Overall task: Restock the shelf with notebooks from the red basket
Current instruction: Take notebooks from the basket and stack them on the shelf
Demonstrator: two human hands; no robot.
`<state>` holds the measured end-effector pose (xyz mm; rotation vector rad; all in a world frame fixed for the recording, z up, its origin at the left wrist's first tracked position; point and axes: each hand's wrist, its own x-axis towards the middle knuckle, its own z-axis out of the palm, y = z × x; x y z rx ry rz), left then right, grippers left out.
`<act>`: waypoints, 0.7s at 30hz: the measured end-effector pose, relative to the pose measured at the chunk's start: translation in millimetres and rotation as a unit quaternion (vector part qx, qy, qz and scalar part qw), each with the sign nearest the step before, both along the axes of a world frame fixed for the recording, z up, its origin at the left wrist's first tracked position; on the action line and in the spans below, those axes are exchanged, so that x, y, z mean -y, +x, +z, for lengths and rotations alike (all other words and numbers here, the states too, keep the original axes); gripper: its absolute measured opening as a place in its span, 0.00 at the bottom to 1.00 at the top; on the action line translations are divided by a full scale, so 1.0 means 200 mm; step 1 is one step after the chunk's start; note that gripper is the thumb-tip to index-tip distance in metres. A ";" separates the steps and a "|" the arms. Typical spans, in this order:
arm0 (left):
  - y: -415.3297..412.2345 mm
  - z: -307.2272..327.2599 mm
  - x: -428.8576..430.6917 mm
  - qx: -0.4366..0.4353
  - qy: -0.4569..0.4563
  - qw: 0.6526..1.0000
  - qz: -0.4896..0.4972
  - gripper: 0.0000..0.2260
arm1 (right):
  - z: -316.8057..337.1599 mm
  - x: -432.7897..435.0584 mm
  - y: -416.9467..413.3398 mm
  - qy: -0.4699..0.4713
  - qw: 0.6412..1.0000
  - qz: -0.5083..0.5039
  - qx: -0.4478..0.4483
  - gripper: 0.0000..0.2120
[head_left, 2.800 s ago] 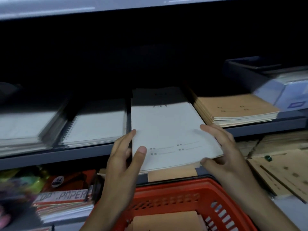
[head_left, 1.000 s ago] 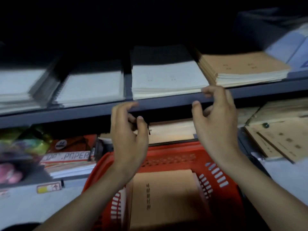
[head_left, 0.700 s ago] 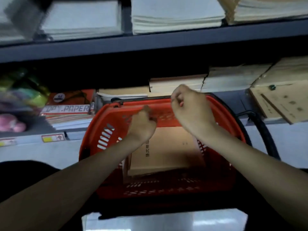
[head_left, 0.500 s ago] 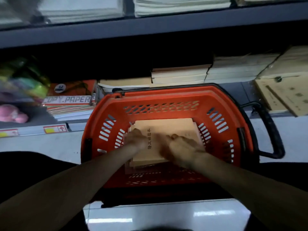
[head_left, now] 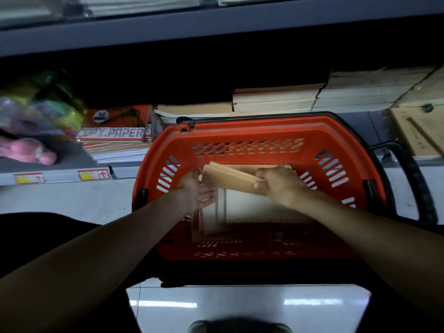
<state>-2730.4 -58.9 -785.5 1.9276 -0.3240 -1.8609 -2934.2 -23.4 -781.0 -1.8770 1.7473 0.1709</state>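
Note:
The red basket [head_left: 245, 140] stands on the floor below the shelves. Inside it, both my hands hold a small stack of brown notebooks [head_left: 228, 176], tilted up off the pile. My right hand [head_left: 278, 185] grips the stack's right end, thumb on its near edge. My left hand [head_left: 195, 192] supports the left end from below, its fingers blurred. A pale lined notebook [head_left: 252, 207] lies uncovered beneath. The grey upper shelf [head_left: 216, 22] with white stacks runs along the top edge.
The lower shelf holds copy paper packs [head_left: 115, 133], brown notebook stacks [head_left: 276, 99], colourful bags [head_left: 36, 104] at left and brown envelopes [head_left: 418, 131] at right. The basket's black handle [head_left: 413, 179] hangs off its right side. Glossy floor [head_left: 240, 304] lies near me.
After pushing white notebooks onto the upper shelf, both hands dropped into the basket. They have since taken hold of the brown stack and tilted it up, uncovering the lined notebook.

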 end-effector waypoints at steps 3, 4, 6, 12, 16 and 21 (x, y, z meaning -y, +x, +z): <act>-0.04 0.01 -0.07 -0.073 0.008 0.996 0.053 0.26 | -0.02 0.03 -0.02 0.021 0.990 -0.093 0.108 0.15; -0.06 0.02 -0.09 -0.083 -0.001 0.994 0.067 0.28 | -0.04 0.02 -0.01 0.028 0.987 -0.101 0.122 0.17; -0.09 0.00 -0.12 -0.091 -0.027 0.992 0.080 0.28 | -0.06 0.00 0.00 0.051 0.981 -0.105 0.154 0.18; -0.13 -0.03 -0.23 -0.081 -0.064 0.994 -0.024 0.15 | -0.08 -0.06 0.09 0.102 0.977 -0.035 0.182 0.11; -0.16 0.01 -0.26 -0.071 -0.106 0.991 -0.028 0.16 | -0.01 -0.05 0.06 0.196 0.949 -0.090 0.230 0.28; -0.17 0.08 -0.30 0.010 -0.161 0.985 -0.061 0.08 | 0.04 -0.09 0.06 0.259 0.912 -0.130 0.291 0.28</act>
